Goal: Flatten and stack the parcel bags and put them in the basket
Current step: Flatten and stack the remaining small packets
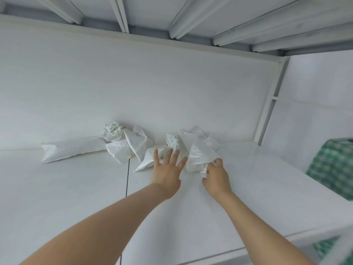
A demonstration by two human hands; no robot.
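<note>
Right hand (216,175) pinches the crumpled near edge of a parcel bag (200,156), thin, light, slippery film best held at corners, while left hand (168,167) spreads open.

You face a white work surface (66,197) made of two boards. A dark seam (127,178) runs between them toward 12 o'clock. A white back panel (133,83) stands at 12 o'clock. White slats (122,14) cross overhead. A white frame post (271,104) stands upright at 2 o'clock.
</note>
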